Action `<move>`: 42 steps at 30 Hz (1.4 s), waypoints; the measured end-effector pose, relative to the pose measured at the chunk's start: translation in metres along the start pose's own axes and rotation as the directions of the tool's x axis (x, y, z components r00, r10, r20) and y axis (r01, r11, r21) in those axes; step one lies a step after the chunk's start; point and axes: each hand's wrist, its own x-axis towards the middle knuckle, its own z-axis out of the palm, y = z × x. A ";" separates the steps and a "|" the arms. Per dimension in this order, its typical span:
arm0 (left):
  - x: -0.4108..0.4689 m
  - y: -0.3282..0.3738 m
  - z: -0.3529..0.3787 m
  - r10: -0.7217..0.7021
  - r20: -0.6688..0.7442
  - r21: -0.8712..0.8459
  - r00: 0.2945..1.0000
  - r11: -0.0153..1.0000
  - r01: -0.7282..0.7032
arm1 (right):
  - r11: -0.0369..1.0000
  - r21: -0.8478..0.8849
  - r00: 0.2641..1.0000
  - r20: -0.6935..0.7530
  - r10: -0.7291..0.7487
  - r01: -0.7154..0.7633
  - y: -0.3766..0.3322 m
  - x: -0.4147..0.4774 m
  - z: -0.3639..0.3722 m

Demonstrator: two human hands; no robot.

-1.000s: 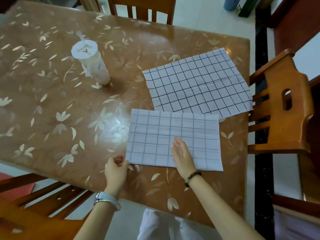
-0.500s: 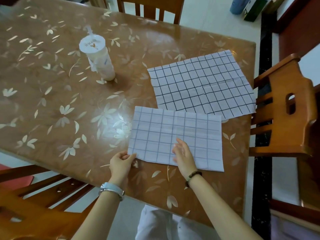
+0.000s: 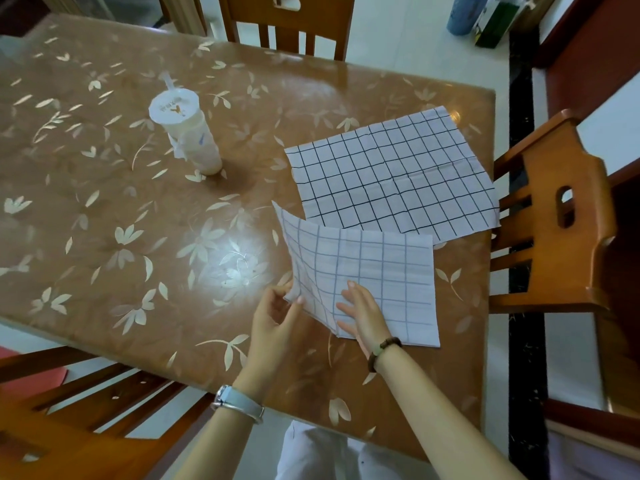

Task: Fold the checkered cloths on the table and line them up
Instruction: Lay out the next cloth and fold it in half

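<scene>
Cloths, two, both on the right half of the desk (image 3: 104, 237), a brown top covered with a pale leaf pattern.

Nearer cloth (image 3: 374, 271): folded to a rectangle, faint grey grid facing up, close to the front edge. Right part flat on the desk; left edge lifted clear of the surface and curling upward.

Left grip (image 3: 273, 317): closed on the lower left corner of the nearer cloth, thumb on top and fingers beneath, holding that side raised. Watch (image 3: 239, 403) with a pale strap on the wrist.

Right grip (image 3: 363, 313): fingers straight and slightly spread, pressing down on the nearer cloth near its front edge, holding nothing. Dark bead bracelet (image 3: 384, 351) on the wrist.

Farther cloth (image 3: 394, 174): unfolded, bold black grid on white, creased, lying flat just behind the nearer cloth. Right corner reaching the desk edge beside a wooden chair (image 3: 568, 216).

Left of the cloths and well apart from them: clear plastic cup (image 3: 194, 147), upright, with a white lid (image 3: 175, 107) and a straw (image 3: 168, 83). Print on the lid, too blurred to read.

On the floor past the far right corner: green carton (image 3: 495, 22), markings not legible.
</scene>
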 end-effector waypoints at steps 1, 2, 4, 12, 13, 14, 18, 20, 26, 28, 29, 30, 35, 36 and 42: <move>0.000 0.001 0.005 0.014 0.029 0.001 0.999 1.000 -0.014 | 0.998 0.046 1.000 -0.003 0.029 -0.029 -0.003 0.001 0.000; 0.000 0.003 0.011 0.028 0.061 0.003 0.998 1.000 -0.029 | 0.994 0.088 0.998 -0.006 0.062 -0.061 -0.006 0.002 0.000; 0.000 0.005 0.022 0.067 0.142 -0.015 0.988 0.998 -0.066 | 0.983 0.142 0.993 -0.002 0.121 -0.120 -0.011 0.006 -0.002; 0.004 -0.011 0.075 0.153 0.432 0.108 0.889 0.970 -0.219 | 0.972 0.219 0.996 0.013 0.085 -0.086 -0.028 0.014 -0.057; 0.004 -0.015 0.082 0.148 0.463 0.156 0.874 0.957 -0.245 | 0.975 0.213 0.997 -0.026 0.072 -0.065 -0.030 0.014 -0.067; 0.005 -0.020 0.088 0.139 0.495 0.208 0.858 0.939 -0.272 | 0.979 0.197 0.996 -0.063 0.067 -0.054 -0.032 0.015 -0.077; 0.001 -0.031 0.112 0.149 0.550 0.348 0.822 0.854 -0.388 | 0.998 0.059 0.964 -0.267 0.018 -0.002 -0.031 0.027 -0.112; -0.001 -0.039 0.123 0.157 0.560 0.381 0.814 0.823 -0.421 | 0.994 -0.112 0.940 -0.341 -0.023 -0.016 -0.027 0.031 -0.124; 0.003 -0.059 0.130 0.133 0.653 0.450 0.745 0.723 -0.523 | 0.891 -0.449 0.876 -0.455 -0.162 -0.068 -0.025 0.033 -0.137; 0.005 -0.059 0.127 0.150 0.639 0.449 0.754 0.723 -0.524 | 0.872 -0.486 0.872 -0.452 -0.188 -0.064 -0.025 0.036 -0.139; 0.008 -0.058 0.125 0.171 0.623 0.455 0.763 0.715 -0.531 | 0.865 -0.498 0.871 -0.447 -0.201 -0.056 -0.024 0.039 -0.139; 0.012 -0.059 0.123 0.192 0.606 0.473 0.772 0.693 -0.544 | 0.861 -0.508 0.872 -0.438 -0.218 -0.040 -0.025 0.040 -0.140; 0.042 -0.072 0.109 0.273 0.549 0.676 0.790 0.411 -0.611 | 0.856 -0.518 0.879 -0.404 -0.251 0.007 -0.032 0.043 -0.140; 0.048 -0.072 0.107 0.248 0.547 0.714 0.800 0.361 -0.600 | 0.846 -0.533 0.882 -0.394 -0.259 0.011 -0.035 0.043 -0.139; 0.072 -0.084 0.098 0.125 0.578 0.791 0.807 0.156 -0.591 | 0.801 -0.598 0.894 -0.359 -0.267 -0.001 -0.037 0.051 -0.140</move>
